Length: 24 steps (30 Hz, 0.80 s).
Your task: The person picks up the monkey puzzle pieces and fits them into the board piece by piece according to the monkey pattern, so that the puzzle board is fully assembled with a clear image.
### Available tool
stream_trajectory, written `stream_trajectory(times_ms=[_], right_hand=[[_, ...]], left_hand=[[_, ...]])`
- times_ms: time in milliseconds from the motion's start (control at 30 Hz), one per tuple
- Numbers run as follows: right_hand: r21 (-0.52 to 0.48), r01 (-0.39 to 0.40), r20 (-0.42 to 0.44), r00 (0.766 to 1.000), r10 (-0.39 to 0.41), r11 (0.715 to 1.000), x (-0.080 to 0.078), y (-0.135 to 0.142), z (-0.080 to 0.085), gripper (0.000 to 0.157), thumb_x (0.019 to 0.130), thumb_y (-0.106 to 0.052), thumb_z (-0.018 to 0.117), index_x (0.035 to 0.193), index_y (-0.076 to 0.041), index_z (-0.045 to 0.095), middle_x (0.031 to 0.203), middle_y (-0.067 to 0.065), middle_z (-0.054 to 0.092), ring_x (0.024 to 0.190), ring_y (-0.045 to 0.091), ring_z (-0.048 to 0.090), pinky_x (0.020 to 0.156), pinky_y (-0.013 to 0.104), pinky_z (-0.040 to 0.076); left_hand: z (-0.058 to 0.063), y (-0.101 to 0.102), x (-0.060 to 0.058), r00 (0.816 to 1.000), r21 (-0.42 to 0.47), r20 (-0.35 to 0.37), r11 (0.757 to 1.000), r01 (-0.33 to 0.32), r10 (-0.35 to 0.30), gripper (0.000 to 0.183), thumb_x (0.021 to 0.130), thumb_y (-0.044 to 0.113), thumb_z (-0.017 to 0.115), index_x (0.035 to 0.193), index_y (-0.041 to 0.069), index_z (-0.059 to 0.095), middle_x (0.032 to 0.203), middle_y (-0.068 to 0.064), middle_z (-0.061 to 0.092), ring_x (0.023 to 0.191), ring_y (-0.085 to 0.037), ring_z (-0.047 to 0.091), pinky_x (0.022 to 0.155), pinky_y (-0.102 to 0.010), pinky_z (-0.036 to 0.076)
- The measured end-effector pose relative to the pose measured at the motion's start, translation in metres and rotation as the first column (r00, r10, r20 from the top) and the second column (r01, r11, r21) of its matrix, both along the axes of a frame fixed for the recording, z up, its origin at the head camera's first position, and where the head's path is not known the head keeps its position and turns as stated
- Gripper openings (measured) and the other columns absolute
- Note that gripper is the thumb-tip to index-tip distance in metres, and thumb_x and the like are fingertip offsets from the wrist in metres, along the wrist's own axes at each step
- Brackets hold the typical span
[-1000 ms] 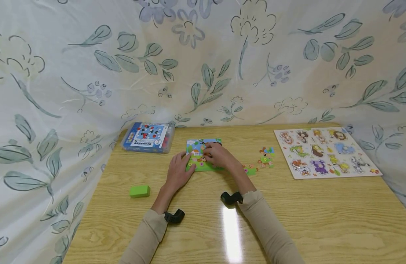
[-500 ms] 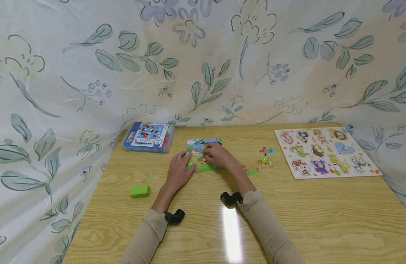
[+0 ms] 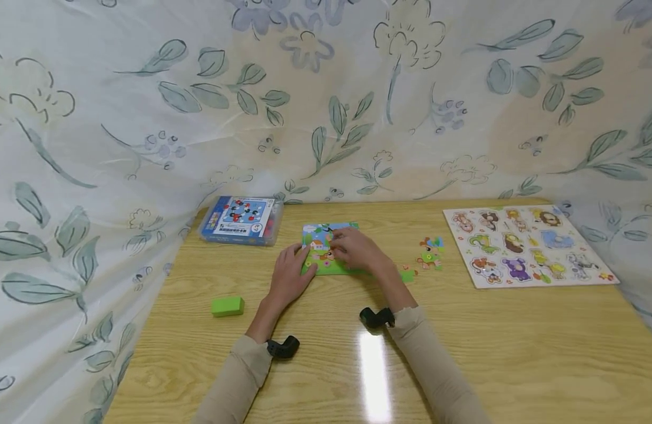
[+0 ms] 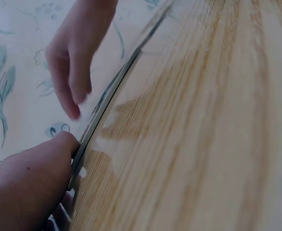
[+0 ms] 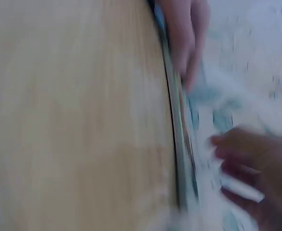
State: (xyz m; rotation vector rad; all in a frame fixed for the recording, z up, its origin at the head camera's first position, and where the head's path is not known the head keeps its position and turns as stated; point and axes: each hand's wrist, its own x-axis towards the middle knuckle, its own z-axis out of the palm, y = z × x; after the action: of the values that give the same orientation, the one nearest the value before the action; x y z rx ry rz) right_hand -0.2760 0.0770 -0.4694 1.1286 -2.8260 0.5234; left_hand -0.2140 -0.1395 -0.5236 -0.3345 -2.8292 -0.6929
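Green and sky blue dominate the flat rectangular cartoon puzzle with a small orange-roofed house [image 3: 320, 247], which lies toward the far edge of the yellowish wood-grain table [image 3: 315, 383], left of centre. The left hand [image 3: 291, 268] rests at its near left corner, thumb spread from the fingers; the fingers are relaxed and touch the puzzle rather than curl around it.

The right hand [image 3: 356, 250] is over the right part of the puzzle and hides much of it. Its fingers are loosely bent and parted — no piece is visible between them. In the left wrist view its fingertips hang above the surface, apart from it; the right wrist view is blurred.

Right of the puzzle lies a small upright group of brown, green and blue jigsaw pieces [image 3: 430, 254]. Nearer and to its left is a green jigsaw piece [image 3: 407, 275], partly covered by the right forearm.

At the far right lies a white board with coloured animal figures [image 3: 516, 284]. At the far left sits a clear plastic case with a blue-and-white label [image 3: 241, 221]; nearer, on the left — well apart from the puzzle — is a bright green rectangular block [image 3: 227, 306].
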Motion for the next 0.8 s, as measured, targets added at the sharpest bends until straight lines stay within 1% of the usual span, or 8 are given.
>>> stream_trajectory(times_ms=[67, 200, 300, 433, 533, 600, 700, 800], right_hand=[[-0.028, 0.045, 0.036, 0.998, -0.044, 0.999, -0.001, 0.019, 0.010, 0.026, 0.098, -0.017, 0.057, 0.116, -0.004, 0.070, 0.130, 0.016, 0.061, 0.125, 0.034, 0.054, 0.104, 0.046, 0.046], [-0.071, 0.169, 0.092, 0.983, -0.162, 0.983, -0.004, 0.073, 0.026, 0.035, 0.097, -0.014, 0.057, 0.127, 0.003, 0.061, 0.133, 0.021, 0.056, 0.126, 0.039, 0.051, 0.104, 0.051, 0.045], [-0.041, 0.230, 0.106, 0.969, -0.224, 0.972, -0.002, 0.117, 0.024, 0.038, 0.096, -0.013, 0.058, 0.130, 0.006, 0.057, 0.133, 0.026, 0.053, 0.124, 0.043, 0.050, 0.101, 0.054, 0.045], [0.041, 0.260, 0.122, 0.957, -0.263, 0.965, 0.003, 0.163, 0.012, 0.041, 0.097, -0.014, 0.056, 0.132, 0.009, 0.054, 0.133, 0.032, 0.050, 0.119, 0.047, 0.051, 0.097, 0.056, 0.047], [0.083, 0.267, 0.136, 0.951, -0.276, 0.960, 0.005, 0.183, 0.005, 0.041, 0.098, -0.015, 0.054, 0.133, 0.008, 0.053, 0.134, 0.033, 0.049, 0.119, 0.049, 0.051, 0.097, 0.057, 0.046], [0.086, 0.269, 0.155, 0.948, -0.280, 0.959, 0.005, 0.189, 0.002, 0.039, 0.099, -0.015, 0.053, 0.132, 0.006, 0.055, 0.133, 0.032, 0.050, 0.119, 0.049, 0.051, 0.096, 0.057, 0.047], [0.065, 0.232, 0.138, 0.961, -0.239, 0.971, 0.005, 0.192, -0.002, 0.032, 0.096, -0.011, 0.057, 0.124, 0.005, 0.061, 0.124, 0.031, 0.056, 0.110, 0.046, 0.057, 0.089, 0.054, 0.051], [0.038, 0.175, 0.086, 0.980, -0.178, 0.984, 0.004, 0.191, -0.008, 0.024, 0.093, -0.006, 0.061, 0.114, 0.004, 0.067, 0.113, 0.027, 0.062, 0.101, 0.041, 0.061, 0.082, 0.048, 0.054]], left_hand=[[0.001, 0.001, 0.000, 1.000, 0.007, 0.006, 1.000, 0.005, -0.005, 0.055, 0.096, 0.038, 0.054, 0.144, 0.013, 0.048, 0.145, -0.017, 0.043, 0.134, -0.036, 0.040, 0.111, -0.054, 0.033], [0.002, 0.002, 0.000, 1.000, 0.027, 0.012, 1.000, 0.000, 0.000, 0.055, 0.096, 0.038, 0.055, 0.145, 0.013, 0.048, 0.145, -0.016, 0.043, 0.135, -0.036, 0.039, 0.112, -0.054, 0.031], [0.003, 0.000, 0.001, 1.000, 0.031, 0.026, 0.999, -0.007, 0.006, 0.055, 0.096, 0.038, 0.054, 0.145, 0.013, 0.047, 0.146, -0.016, 0.042, 0.136, -0.036, 0.038, 0.113, -0.054, 0.030], [0.003, -0.001, 0.004, 0.999, 0.034, 0.047, 0.999, -0.022, 0.020, 0.056, 0.096, 0.039, 0.054, 0.146, 0.014, 0.046, 0.147, -0.015, 0.041, 0.137, -0.036, 0.037, 0.114, -0.053, 0.030], [0.003, -0.002, 0.004, 0.999, 0.038, 0.032, 0.999, -0.020, 0.019, 0.056, 0.096, 0.038, 0.055, 0.145, 0.013, 0.047, 0.147, -0.016, 0.042, 0.136, -0.036, 0.038, 0.113, -0.053, 0.030], [0.004, -0.002, 0.004, 1.000, 0.042, 0.022, 0.999, -0.014, 0.013, 0.055, 0.096, 0.038, 0.055, 0.145, 0.013, 0.047, 0.146, -0.016, 0.042, 0.136, -0.036, 0.038, 0.113, -0.054, 0.030], [0.005, -0.001, 0.003, 1.000, 0.039, 0.028, 0.999, -0.011, 0.010, 0.056, 0.096, 0.038, 0.055, 0.145, 0.013, 0.047, 0.147, -0.016, 0.042, 0.136, -0.036, 0.038, 0.113, -0.053, 0.030], [0.005, 0.001, 0.003, 0.999, 0.045, 0.036, 0.999, -0.010, 0.009, 0.056, 0.096, 0.038, 0.055, 0.145, 0.013, 0.047, 0.147, -0.016, 0.042, 0.136, -0.036, 0.038, 0.114, -0.053, 0.030]])
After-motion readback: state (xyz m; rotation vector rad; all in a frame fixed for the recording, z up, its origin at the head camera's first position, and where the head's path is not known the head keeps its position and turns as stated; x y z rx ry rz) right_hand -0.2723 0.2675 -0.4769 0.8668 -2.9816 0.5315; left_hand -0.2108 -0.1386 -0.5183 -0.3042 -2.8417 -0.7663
